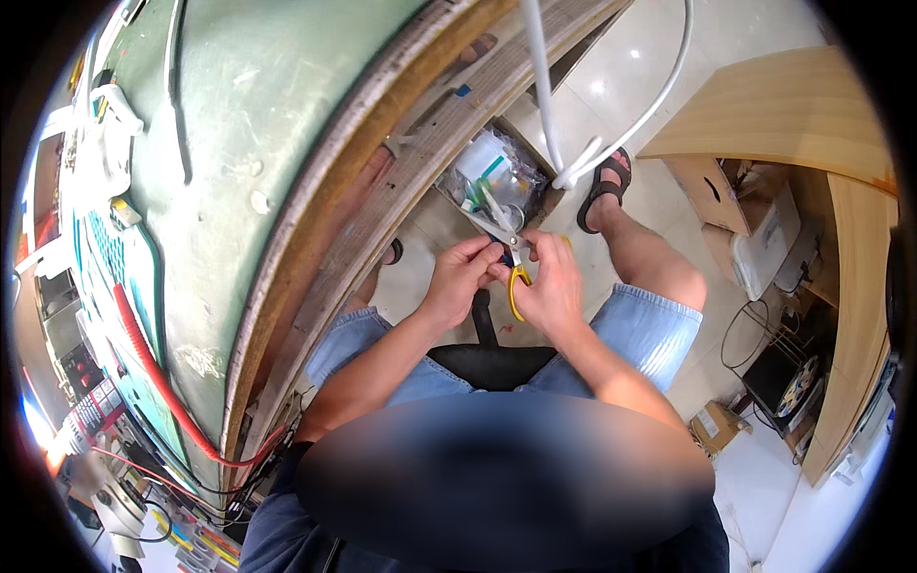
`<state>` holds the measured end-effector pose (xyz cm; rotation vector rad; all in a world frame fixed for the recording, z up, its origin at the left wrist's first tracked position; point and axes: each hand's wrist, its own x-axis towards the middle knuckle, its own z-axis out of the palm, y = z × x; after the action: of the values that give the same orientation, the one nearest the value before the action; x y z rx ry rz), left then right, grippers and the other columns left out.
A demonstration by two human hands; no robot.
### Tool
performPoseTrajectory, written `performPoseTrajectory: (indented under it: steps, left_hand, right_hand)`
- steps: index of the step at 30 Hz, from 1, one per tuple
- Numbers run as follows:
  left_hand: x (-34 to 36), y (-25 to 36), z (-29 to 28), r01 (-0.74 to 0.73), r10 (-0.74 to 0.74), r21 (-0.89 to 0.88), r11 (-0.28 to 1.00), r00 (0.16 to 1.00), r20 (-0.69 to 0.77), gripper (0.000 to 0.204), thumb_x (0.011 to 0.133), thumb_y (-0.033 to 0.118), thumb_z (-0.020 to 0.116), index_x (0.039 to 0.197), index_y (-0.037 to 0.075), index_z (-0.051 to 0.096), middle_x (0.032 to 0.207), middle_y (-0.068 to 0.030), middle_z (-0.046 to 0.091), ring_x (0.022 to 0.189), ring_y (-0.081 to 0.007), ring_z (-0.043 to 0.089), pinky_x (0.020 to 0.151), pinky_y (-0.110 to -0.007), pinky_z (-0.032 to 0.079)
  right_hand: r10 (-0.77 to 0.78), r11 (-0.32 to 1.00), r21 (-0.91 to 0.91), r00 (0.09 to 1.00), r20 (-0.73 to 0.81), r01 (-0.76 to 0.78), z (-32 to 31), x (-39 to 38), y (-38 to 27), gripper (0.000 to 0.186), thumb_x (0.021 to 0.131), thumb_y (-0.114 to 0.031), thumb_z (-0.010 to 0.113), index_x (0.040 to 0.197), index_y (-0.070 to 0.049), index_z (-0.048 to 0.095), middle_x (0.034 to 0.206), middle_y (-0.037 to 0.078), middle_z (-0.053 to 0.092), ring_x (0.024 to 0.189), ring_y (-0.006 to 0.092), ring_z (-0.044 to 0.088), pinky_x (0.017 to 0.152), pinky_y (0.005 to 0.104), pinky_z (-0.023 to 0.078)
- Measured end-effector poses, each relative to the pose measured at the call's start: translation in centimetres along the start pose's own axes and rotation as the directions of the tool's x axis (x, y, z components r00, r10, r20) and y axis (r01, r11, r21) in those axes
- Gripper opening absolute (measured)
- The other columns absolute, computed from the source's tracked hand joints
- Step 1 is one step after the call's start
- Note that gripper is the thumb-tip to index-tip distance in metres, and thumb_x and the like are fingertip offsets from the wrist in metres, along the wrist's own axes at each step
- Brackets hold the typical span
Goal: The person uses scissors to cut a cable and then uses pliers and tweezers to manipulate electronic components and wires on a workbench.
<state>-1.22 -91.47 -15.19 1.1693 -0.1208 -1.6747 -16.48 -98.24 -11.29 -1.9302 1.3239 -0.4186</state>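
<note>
My right hand (pixel 554 285) is closed round a pair of scissors (pixel 519 283) with yellow handles. Its metal blades point up and away from me and look parted. Beside it, my left hand (pixel 462 279) pinches a small dark-blue piece (pixel 505 257), mostly hidden by my fingers, close to the blades. What kind of piece it is I cannot make out. Both hands are above my lap, near each other. Below and beyond the blades, on the floor, stands an open box (pixel 546 204) holding clear plastic bags and other packaging.
On my left runs a workbench with a worn green top (pixel 258 115) and a wooden edge. A red coiled hose (pixel 153 358) and a cutting mat (pixel 143 277) lie on it. White cables (pixel 540 86) hang ahead. To the right stands a wooden desk (pixel 783 100) with a carton (pixel 718 427) near it.
</note>
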Motion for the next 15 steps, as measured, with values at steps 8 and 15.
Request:
performPoseTrajectory:
  steps: [8,15]
  left_hand:
    - [0.1,-0.3,0.1,0.02,-0.02,-0.044,0.999,1.0,0.015,0.019,0.104,0.011,0.06,0.115,-0.002,0.069,0.108,-0.0067,0.071,0.089,-0.0116,0.068,0.075,-0.025,0.057]
    - [0.0,0.3,0.8,0.034,-0.034,-0.028,0.999,0.999,-0.001,0.019,0.103,0.01,0.061,0.116,-0.002,0.069,0.107,-0.0059,0.071,0.089,-0.0104,0.068,0.075,-0.024,0.057]
  right_hand:
    - [-0.065,0.998,-0.002,0.998,0.01,0.065,-0.2,-0.2,0.2,0.057,0.07,-0.035,0.09,0.109,-0.004,0.063,0.096,0.011,0.063,0.093,0.0335,0.064,0.078,0.0439,0.053]
    - [-0.106,0.994,-0.035,0.994,-0.023,0.105,0.6,-0.3,1.4,0.063,0.069,-0.039,0.092,0.114,-0.006,0.063,0.086,0.009,0.057,0.08,0.027,0.061,0.071,0.0406,0.051]
